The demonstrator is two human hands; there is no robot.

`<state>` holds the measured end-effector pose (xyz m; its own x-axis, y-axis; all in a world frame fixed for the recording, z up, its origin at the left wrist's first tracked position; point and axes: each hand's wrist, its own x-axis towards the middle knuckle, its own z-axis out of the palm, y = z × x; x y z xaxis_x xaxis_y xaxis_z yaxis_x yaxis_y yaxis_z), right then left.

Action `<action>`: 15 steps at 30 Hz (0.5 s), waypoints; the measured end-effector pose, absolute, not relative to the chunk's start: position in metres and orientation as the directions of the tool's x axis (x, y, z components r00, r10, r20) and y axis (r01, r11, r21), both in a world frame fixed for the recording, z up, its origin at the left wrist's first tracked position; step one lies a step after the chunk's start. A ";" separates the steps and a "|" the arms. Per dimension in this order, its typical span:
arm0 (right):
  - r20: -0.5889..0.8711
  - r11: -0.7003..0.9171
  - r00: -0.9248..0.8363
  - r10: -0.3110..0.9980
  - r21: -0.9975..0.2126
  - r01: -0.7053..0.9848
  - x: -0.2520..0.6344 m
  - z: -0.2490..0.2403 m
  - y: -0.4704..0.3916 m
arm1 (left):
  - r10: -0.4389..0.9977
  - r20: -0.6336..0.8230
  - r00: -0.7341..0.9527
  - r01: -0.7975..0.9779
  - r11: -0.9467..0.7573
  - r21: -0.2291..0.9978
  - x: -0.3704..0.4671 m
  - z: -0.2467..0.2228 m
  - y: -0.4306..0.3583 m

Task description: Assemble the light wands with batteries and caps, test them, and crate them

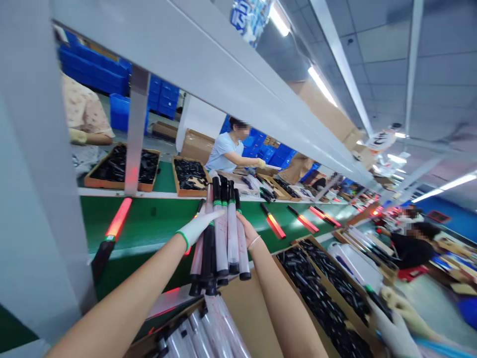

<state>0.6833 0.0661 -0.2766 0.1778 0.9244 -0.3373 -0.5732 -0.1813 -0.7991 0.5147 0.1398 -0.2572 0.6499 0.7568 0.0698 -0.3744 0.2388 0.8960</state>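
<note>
A bundle of several light batons (231, 233), with clear tubes, black handles and black end caps, stands nearly upright between my hands in the middle of the view. My left hand (200, 224), in a white glove with a green cuff, grips the bundle from the left. On the other side my right hand (247, 232), with a white band at the wrist, closes around the tubes; part of its fingers is hidden behind them. Below the bundle, more clear batons (197, 335) lie in a cardboard box (248, 311).
Red-lit batons (119, 219) lie along the green conveyor belt (158, 219). Trays of black parts (316, 293) stand at right, others (191, 171) beyond the belt. A white beam (223, 74) crosses overhead. Co-workers (229, 149) sit opposite; a co-worker's gloved hands (391, 318) hold a baton at lower right.
</note>
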 end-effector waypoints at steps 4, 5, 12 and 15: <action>-0.269 -0.075 0.267 0.925 -0.821 -0.566 0.689 -0.260 0.035 | 0.671 0.082 0.737 -0.331 0.252 0.910 0.524 -0.236 0.119; -0.266 -0.068 0.275 0.924 -0.822 -0.566 0.690 -0.256 0.025 | 0.661 0.087 0.745 -0.329 0.251 0.910 0.528 -0.234 0.113; -0.328 -0.128 0.226 0.917 -0.781 -0.612 0.698 -0.256 -0.044 | 0.568 0.089 0.818 -0.309 0.304 0.901 0.552 -0.243 0.065; -0.344 -0.123 0.236 0.909 -0.761 -0.637 0.700 -0.266 -0.063 | 0.559 0.052 0.827 -0.293 0.351 0.889 0.553 -0.250 0.047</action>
<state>0.6995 -0.0634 -0.2659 0.2360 0.9088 -0.3441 -0.6373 -0.1226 -0.7608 0.5533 0.0467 -0.2505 0.8273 0.5594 0.0520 -0.2933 0.3511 0.8892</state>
